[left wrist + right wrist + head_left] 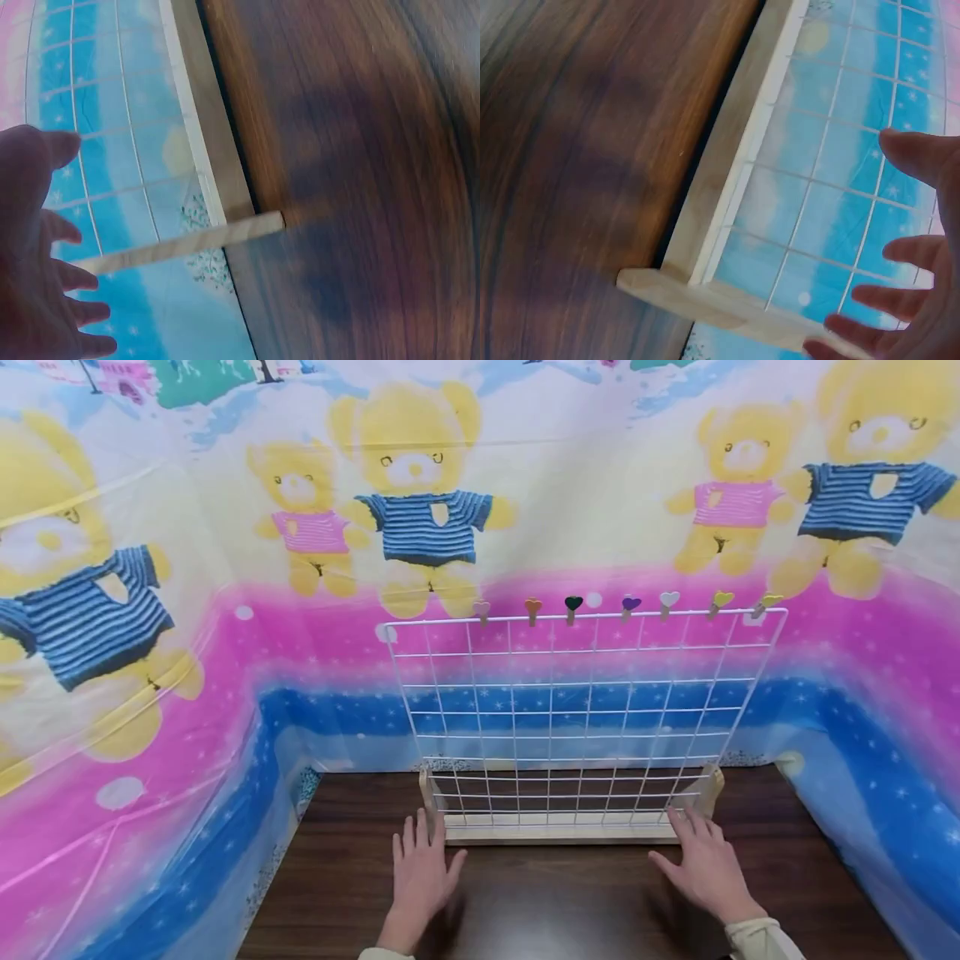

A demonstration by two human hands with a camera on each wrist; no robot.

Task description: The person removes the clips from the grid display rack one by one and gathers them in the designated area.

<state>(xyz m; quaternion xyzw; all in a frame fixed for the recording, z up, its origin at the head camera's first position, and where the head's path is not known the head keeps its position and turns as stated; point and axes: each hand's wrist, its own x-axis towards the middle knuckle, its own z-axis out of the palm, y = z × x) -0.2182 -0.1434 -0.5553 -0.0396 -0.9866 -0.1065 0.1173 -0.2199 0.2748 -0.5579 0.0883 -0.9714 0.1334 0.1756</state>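
A white wire grid panel stands upright in a pale wooden base on a dark wood table. My left hand, fingers spread, is over the table by the left end of the base; the left wrist view shows that hand near the wooden end piece. At the right end, my right hand also has its fingers spread and overlaps the base's corner. The right wrist view has this hand in front of the wires, thumb extended. Neither hand holds anything.
Along the grid's top wire sit several small heart clothespins, among them a green one, a purple one and a white one. A bear-printed cloth hangs behind and at both sides of the table.
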